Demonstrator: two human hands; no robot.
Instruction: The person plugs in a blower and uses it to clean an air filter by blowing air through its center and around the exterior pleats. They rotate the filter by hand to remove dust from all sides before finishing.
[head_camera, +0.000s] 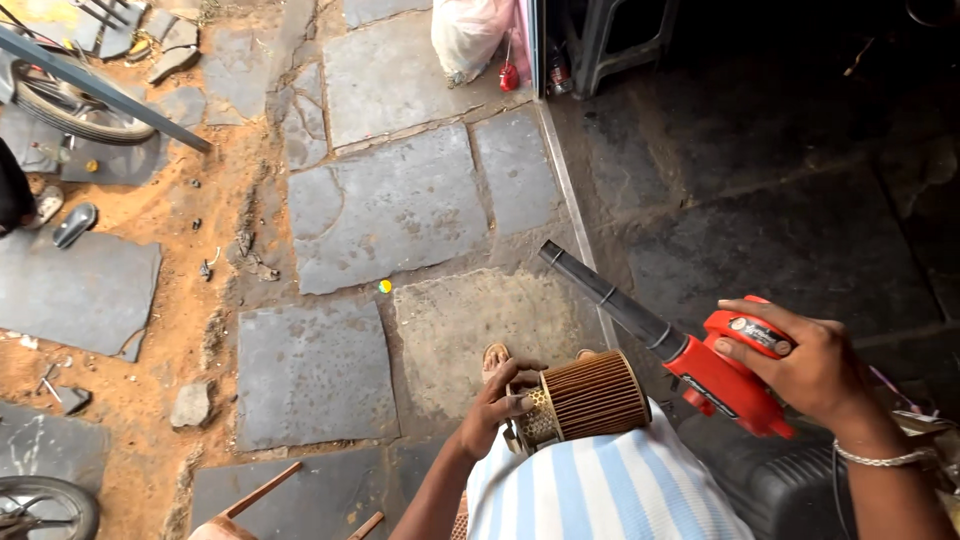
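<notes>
My left hand (495, 402) grips one end of a round, pleated brown air filter (590, 396) with a perforated metal core, held on its side against my striped shirt. My right hand (810, 365) holds a red electric blower (725, 375) by its body. Its long black nozzle (600, 290) points up and to the left, away from the filter, which lies just below the nozzle's base.
Grey stone slabs (385, 205) and orange dirt (185, 300) cover the ground. A wheel (75, 105) and metal bar lie top left, another wheel (45, 505) bottom left. A white sack (470, 35) and stool legs (600, 45) stand at the top. A black motorcycle seat (770, 480) sits under my right arm.
</notes>
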